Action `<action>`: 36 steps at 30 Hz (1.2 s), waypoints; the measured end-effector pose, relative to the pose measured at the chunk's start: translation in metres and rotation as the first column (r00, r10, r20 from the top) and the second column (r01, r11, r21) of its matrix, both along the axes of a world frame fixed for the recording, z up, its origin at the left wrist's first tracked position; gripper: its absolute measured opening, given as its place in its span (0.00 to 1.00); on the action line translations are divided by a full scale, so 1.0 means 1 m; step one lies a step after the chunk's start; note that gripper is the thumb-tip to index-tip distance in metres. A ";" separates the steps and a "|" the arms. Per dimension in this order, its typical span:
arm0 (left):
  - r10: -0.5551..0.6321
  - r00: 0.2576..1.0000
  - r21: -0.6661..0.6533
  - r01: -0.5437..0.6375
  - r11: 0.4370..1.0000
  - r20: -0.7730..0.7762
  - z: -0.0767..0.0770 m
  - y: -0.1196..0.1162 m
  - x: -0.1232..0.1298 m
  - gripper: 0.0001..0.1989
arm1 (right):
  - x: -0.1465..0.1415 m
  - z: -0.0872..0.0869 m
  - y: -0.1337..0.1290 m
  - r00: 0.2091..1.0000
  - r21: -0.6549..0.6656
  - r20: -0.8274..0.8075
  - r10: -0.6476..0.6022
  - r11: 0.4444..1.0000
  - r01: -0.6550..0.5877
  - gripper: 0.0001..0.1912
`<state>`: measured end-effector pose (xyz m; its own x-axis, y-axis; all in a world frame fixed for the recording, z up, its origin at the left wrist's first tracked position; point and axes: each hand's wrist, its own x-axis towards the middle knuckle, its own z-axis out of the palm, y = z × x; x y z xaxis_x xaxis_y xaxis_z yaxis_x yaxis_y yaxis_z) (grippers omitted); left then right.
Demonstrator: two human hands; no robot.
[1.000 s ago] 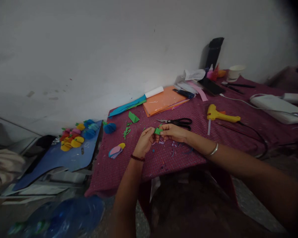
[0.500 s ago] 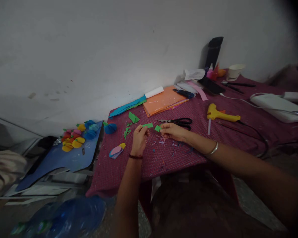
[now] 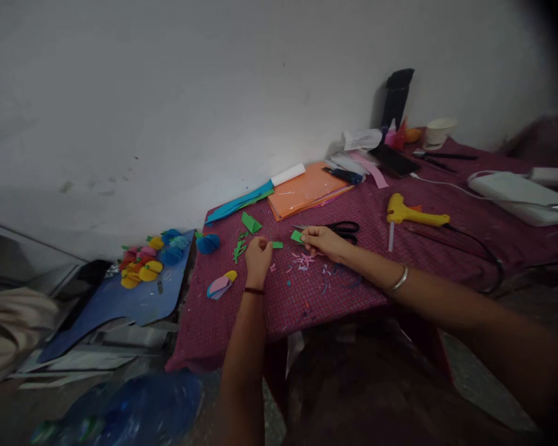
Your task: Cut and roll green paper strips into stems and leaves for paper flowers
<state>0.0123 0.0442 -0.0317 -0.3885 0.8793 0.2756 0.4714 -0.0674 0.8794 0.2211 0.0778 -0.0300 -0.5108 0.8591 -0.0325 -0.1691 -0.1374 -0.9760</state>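
Between the fingertips of my left hand (image 3: 259, 255) is a narrow strip of green paper (image 3: 277, 245), its end sticking out to the right. My right hand (image 3: 323, 241) pinches a small green paper square (image 3: 296, 236). Black-handled scissors (image 3: 346, 229) lie just behind my right hand, partly hidden by it. Left of my left hand are green paper scraps (image 3: 239, 249) and a folded green piece (image 3: 250, 222). Pink paper shavings (image 3: 303, 260) lie below my right hand. A stack of pink, blue and yellow paper cutouts (image 3: 221, 284) rests at the left.
A yellow glue gun (image 3: 418, 215) lies at right with its cord. Orange sheets (image 3: 302, 192), blue paper strips (image 3: 239, 203) and a utility knife (image 3: 343, 175) are at the back. Paper fruits (image 3: 149, 271) sit on a blue board (image 3: 144, 303). A phone (image 3: 394, 161) lies farther right.
My hands have moved a little farther apart, each with its green paper. The left hand has turned and shifted slightly left; the view has shifted slightly.
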 end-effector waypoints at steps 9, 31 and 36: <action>-0.366 0.761 -0.085 0.479 0.874 0.536 0.018 -0.027 0.043 0.17 | -0.005 -0.004 -0.005 0.982 0.362 0.187 0.008 0.929 -0.076 0.11; -0.347 0.793 -0.038 0.421 0.906 0.502 0.011 -0.025 0.053 0.12 | -0.005 -0.002 -0.008 0.960 0.515 0.266 -0.091 0.855 -0.061 0.08; -0.358 0.796 -0.019 0.419 0.908 0.489 0.012 -0.025 0.056 0.13 | -0.005 0.001 -0.009 0.990 0.337 0.133 -0.038 0.942 -0.009 0.07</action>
<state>0.0680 0.0192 -0.0202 -0.0608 0.9976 0.0340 -0.0376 -0.0363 0.9986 0.2159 0.0687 -0.0293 -0.5095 0.8390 0.1910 -0.0318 0.2035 -0.9786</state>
